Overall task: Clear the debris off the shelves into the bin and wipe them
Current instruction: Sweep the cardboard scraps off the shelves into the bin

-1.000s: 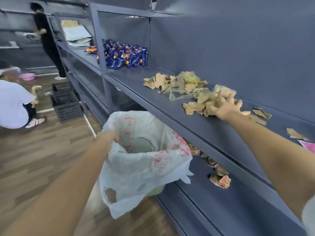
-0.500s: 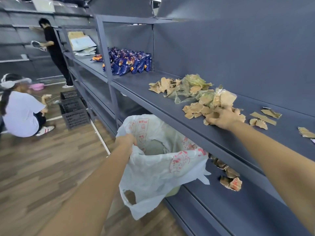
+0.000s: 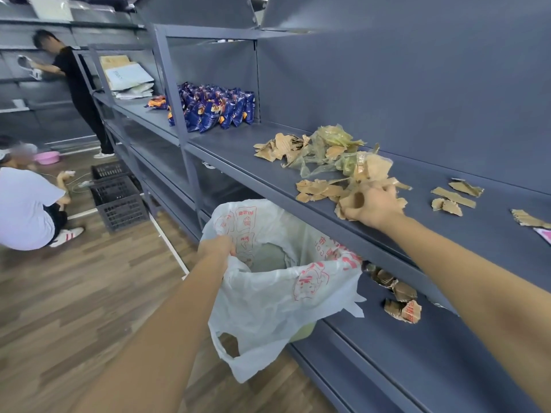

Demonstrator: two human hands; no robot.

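Observation:
A pile of torn cardboard and crumpled yellowish plastic film [image 3: 325,156] lies on the grey shelf [image 3: 226,153]. My right hand [image 3: 371,205] sits at the shelf's front edge, fingers curled round a bunch of cardboard scraps [image 3: 343,201]. My left hand [image 3: 216,248] grips the rim of the bin [image 3: 301,330], which is lined with a white plastic bag with red print [image 3: 283,290] and held just below the shelf edge. More cardboard scraps [image 3: 454,198] lie to the right on the shelf. Other scraps [image 3: 399,299] lie on the lower shelf.
Blue snack bags [image 3: 214,107] stand further along the shelf, with stacked paper bags [image 3: 128,77] beyond. Black crates [image 3: 117,198] sit on the wood floor. One person [image 3: 26,204] crouches at left; another [image 3: 77,84] stands at the far shelves. A pink item [image 3: 544,234] lies at far right.
My right hand has drawn a bunch of scraps from the pile toward the shelf's front edge and closed round them. The left hand still holds the bin under the edge.

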